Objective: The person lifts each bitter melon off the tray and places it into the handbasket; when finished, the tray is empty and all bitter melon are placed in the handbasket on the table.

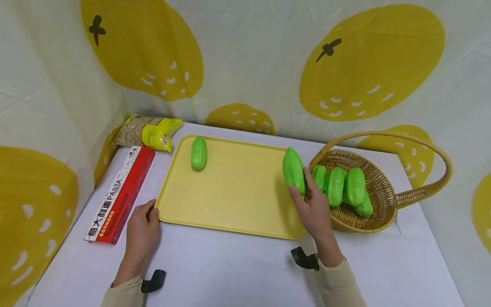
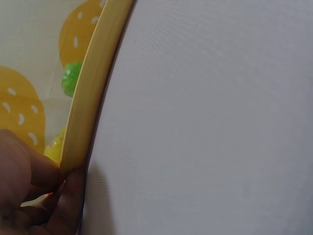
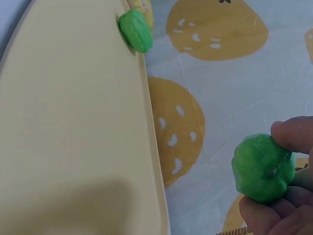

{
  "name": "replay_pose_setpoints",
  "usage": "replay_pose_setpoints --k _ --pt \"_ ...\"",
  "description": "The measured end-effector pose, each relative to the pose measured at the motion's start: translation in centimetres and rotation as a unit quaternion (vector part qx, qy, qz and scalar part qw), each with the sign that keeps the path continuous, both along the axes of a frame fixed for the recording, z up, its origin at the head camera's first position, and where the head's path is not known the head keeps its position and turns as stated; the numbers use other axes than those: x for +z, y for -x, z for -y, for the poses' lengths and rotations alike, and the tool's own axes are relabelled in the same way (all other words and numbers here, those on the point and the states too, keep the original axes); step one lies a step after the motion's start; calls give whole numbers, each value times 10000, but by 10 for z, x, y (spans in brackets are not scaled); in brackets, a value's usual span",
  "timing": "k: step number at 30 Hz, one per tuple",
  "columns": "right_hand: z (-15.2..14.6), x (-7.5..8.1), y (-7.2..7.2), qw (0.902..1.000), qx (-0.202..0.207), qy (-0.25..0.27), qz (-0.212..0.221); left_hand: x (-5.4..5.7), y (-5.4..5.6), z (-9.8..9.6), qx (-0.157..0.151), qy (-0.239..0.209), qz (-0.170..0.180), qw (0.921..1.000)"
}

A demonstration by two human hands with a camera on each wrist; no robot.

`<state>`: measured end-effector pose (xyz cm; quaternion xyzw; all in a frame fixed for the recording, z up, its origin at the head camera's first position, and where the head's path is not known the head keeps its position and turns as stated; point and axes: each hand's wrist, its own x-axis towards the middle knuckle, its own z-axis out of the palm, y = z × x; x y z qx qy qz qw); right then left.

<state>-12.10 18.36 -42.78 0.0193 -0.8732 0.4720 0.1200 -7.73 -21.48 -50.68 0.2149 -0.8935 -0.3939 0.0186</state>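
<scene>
My left hand (image 1: 142,228) pinches the near left corner of a yellow tray (image 1: 230,187) between thumb and fingers; in the left wrist view the tray's rim (image 2: 88,98) runs up from the fingertips. Above the tray's right end, my right hand (image 1: 314,209) grips a ridged green cucumber-like vegetable (image 1: 293,170), its stem end facing the right wrist camera. Another such green vegetable (image 1: 199,153) lies at the tray's far left. To the right of the right hand, a wicker basket (image 1: 383,187) holds several more green vegetables (image 1: 354,186).
Left of the tray lies a red and white pasta box (image 1: 119,196), with a yellow snack-like bag (image 1: 149,131) behind it. The basket's tall handle (image 1: 426,192) arches out to the right. A patterned cloth wall (image 1: 253,51) stands behind the white table (image 1: 230,268).
</scene>
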Motion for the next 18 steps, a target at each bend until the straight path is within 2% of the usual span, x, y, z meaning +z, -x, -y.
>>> replay_pose_setpoints --k 4,11,18 --pt "-4 0 -2 10000 -53 36 43 -1 0 0 7 18 -10 10000" --pt "-15 -2 -7 9996 -211 178 60 -6 -1 3 -57 51 -303 9995" --pt "-23 0 -13 9993 -376 54 28 -4 0 3 -53 55 -287 9996"
